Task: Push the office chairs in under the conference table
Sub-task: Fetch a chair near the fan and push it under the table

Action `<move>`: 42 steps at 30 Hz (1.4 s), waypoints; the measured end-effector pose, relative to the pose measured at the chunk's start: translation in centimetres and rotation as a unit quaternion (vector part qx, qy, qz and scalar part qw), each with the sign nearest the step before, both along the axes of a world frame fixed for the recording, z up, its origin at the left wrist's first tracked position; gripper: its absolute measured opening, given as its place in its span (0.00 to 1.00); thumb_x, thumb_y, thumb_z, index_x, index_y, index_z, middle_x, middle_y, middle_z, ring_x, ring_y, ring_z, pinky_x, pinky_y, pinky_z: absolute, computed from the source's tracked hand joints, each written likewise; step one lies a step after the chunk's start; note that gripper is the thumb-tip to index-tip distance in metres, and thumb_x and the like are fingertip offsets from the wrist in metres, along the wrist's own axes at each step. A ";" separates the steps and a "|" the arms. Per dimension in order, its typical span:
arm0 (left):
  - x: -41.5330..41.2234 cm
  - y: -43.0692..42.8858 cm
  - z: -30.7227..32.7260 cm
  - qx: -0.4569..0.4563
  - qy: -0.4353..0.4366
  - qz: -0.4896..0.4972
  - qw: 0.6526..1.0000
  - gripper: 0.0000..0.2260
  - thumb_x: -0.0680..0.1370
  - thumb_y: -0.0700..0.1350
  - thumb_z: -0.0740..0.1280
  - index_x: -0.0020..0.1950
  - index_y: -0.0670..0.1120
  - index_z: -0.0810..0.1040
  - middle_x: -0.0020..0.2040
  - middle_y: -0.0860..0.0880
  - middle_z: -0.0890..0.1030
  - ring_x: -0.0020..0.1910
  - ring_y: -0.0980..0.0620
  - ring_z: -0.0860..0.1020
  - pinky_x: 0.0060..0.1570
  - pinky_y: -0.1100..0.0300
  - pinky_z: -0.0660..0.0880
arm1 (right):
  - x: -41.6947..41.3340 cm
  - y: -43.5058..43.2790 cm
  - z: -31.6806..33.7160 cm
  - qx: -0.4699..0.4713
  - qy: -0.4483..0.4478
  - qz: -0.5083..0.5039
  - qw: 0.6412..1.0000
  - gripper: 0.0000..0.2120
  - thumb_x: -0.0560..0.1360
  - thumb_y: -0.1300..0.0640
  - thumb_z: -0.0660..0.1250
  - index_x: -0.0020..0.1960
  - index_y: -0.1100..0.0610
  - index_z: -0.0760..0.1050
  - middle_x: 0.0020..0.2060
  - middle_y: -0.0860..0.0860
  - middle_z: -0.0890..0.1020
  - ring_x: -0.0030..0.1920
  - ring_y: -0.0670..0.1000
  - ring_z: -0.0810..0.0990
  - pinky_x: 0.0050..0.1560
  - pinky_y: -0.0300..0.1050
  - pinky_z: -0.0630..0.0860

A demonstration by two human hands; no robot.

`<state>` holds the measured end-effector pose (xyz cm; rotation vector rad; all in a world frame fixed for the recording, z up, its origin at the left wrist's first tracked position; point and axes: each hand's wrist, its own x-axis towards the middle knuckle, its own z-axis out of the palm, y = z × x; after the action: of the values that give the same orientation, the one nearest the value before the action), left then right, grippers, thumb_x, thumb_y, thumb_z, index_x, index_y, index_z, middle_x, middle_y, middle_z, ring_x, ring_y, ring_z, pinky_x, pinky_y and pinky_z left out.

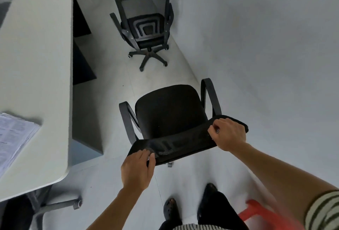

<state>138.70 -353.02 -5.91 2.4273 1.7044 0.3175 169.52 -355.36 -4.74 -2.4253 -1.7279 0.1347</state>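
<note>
Both hands, left [136,171] and right [229,134], gripped the top edge of the near black mesh-backed office chair [170,117], right of the white tabletop [36,64].

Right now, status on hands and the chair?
Left hand and right hand grip near chair backrest top. Chair out from table, seat not under it. Second chair ahead, also out, apart.

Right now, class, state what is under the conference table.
Dark panels and a grey chair base show under the conference table; the tabletop hides that chair's seat.
</note>
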 end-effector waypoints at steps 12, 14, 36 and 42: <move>12.3 6.9 -0.4 0.043 -0.041 0.130 0.990 0.17 0.79 0.51 0.53 0.41 0.48 0.79 0.32 0.52 0.79 0.29 0.50 0.75 0.28 0.62 0.68 | 12.5 18.9 -1.0 0.039 -0.009 0.202 0.979 0.16 0.74 0.47 0.57 0.35 0.54 0.75 0.28 0.48 0.76 0.31 0.51 0.74 0.29 0.40 0.64; 13.5 7.8 -0.1 0.044 -0.033 0.167 0.984 0.16 0.78 0.50 0.54 0.38 0.48 0.78 0.30 0.52 0.78 0.28 0.50 0.74 0.27 0.63 0.64 | 13.2 22.2 -1.1 0.039 -0.014 0.233 0.972 0.16 0.73 0.46 0.56 0.34 0.53 0.73 0.28 0.48 0.75 0.31 0.50 0.73 0.28 0.41 0.65; 6.5 32.6 -0.5 0.026 -0.046 0.402 0.914 0.16 0.77 0.51 0.53 0.40 0.49 0.78 0.36 0.51 0.80 0.33 0.50 0.77 0.35 0.59 0.73 | -2.2 58.2 -1.6 0.084 -0.056 0.400 0.911 0.21 0.74 0.49 0.53 0.30 0.58 0.74 0.28 0.53 0.77 0.31 0.54 0.73 0.37 0.47 0.67; 5.0 38.7 -1.1 0.041 -0.039 0.456 0.888 0.15 0.77 0.50 0.54 0.41 0.48 0.78 0.37 0.51 0.80 0.36 0.49 0.77 0.37 0.57 0.73 | -6.8 67.5 -2.1 0.092 -0.052 0.460 0.882 0.20 0.72 0.48 0.55 0.29 0.57 0.76 0.28 0.53 0.78 0.32 0.56 0.75 0.37 0.46 0.65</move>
<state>143.68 -314.28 -6.98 1.4339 2.7094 0.5799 162.77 -287.91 -6.84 -1.3176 -2.6422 -0.0558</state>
